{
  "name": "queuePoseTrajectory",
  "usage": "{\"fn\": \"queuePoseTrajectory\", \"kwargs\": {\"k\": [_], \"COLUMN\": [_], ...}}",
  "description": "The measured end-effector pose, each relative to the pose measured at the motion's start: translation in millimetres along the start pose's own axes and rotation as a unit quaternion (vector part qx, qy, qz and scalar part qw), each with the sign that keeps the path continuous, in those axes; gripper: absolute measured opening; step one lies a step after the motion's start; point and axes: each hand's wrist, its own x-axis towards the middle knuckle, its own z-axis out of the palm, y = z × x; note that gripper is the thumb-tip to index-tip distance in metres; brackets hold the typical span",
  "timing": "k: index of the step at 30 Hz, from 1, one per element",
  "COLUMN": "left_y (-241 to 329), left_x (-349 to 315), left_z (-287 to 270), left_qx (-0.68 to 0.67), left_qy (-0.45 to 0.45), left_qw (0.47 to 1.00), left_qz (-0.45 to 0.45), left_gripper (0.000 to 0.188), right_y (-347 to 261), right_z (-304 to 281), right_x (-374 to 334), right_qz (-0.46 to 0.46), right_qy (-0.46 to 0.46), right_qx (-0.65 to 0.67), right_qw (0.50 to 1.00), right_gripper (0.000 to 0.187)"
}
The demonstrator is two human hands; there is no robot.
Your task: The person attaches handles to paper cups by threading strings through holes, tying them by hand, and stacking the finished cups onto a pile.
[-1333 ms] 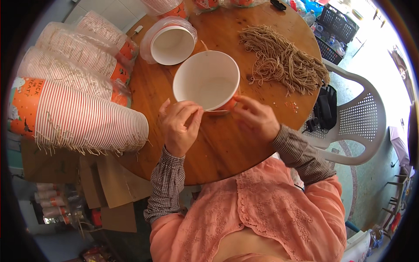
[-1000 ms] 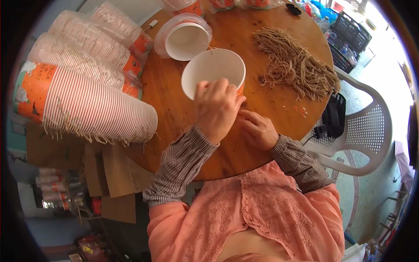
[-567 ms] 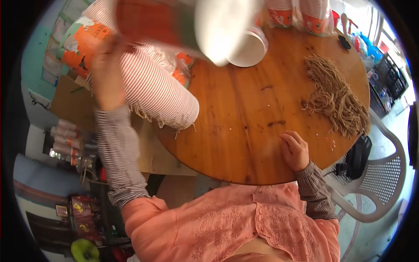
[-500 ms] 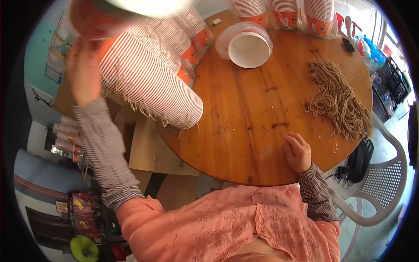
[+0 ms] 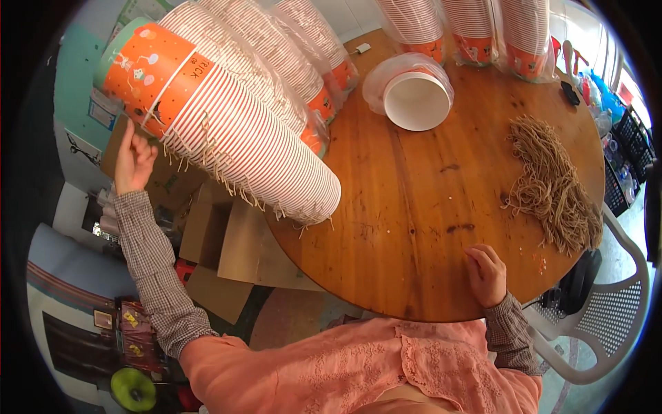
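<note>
A tall stack of paper buckets [image 5: 258, 141] leans up at the left side of the table, its rims showing as white and red stripes, with short twine ends hanging along its side. The uppermost bucket [image 5: 150, 72] is orange with party pictures and a green edge. Just below that bucket, my left hand [image 5: 136, 157] is off the stack with fingers partly spread and nothing in them. My right hand [image 5: 487, 274] rests near the table's front edge, its fingers curled in and nothing seen in them. A heap of brown twine [image 5: 552, 183] lies to its right.
A white-mouthed paper bucket [image 5: 416, 101] in plastic wrap lies on the round wooden table [image 5: 386, 234]. More wrapped stacks [image 5: 469, 34] stand at the back and beside the leaning stack. Cardboard boxes [image 5: 238, 241] sit below left; a grey plastic chair [image 5: 607, 317] is at right.
My left hand has dropped away from the stack's upper end, where a blurred bucket was; the orange bucket now caps the stack. The view has shifted slightly; my right hand stays curled on the table.
</note>
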Motion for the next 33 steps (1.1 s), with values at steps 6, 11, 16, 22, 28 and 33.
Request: {"fn": "queuePoseTrajectory", "kwargs": {"k": [6, 11, 16, 22, 28, 33], "left_y": [23.0, 53.2, 34.6, 30.8, 26.8, -37.7], "left_x": [13.3, 41.9, 56.4, 52.5, 60.9, -13.9], "left_z": [-6.9, 42.3, 56.5, 56.5, 59.4, 113.0], "left_qx": [0.270, 0.275, 0.208, 0.216, 0.149, 0.231], "left_qy": [0.183, 0.165, 0.137, 0.149, 0.123, 0.165], "left_qw": [0.893, 0.889, 0.942, 0.942, 0.961, 0.757], "left_qz": [0.309, 0.325, 0.223, 0.208, 0.200, 0.589], "left_gripper": [0.045, 0.064, 0.072, 0.073, 0.064, 0.044], "right_y": [-3.7, -4.4, -4.3, 0.8, 2.1, 4.6], "right_z": [-2.2, 0.0, -3.7, -4.7, -8.0, -13.0], "right_x": [1.2, 5.0, 1.1, -1.1, -3.8, 37.2], "right_qz": [0.041, 0.063, 0.102, 0.101, 0.127, 0.065], "right_qy": [-0.012, -0.011, -0.010, -0.013, 0.002, -0.028], "right_qx": [0.008, 0.016, 0.007, 0.038, 0.068, 0.069], "right_qw": [0.999, 0.998, 0.995, 0.994, 0.990, 0.995], "right_gripper": [0.014, 0.013, 0.012, 0.011, 0.010, 0.010]}}
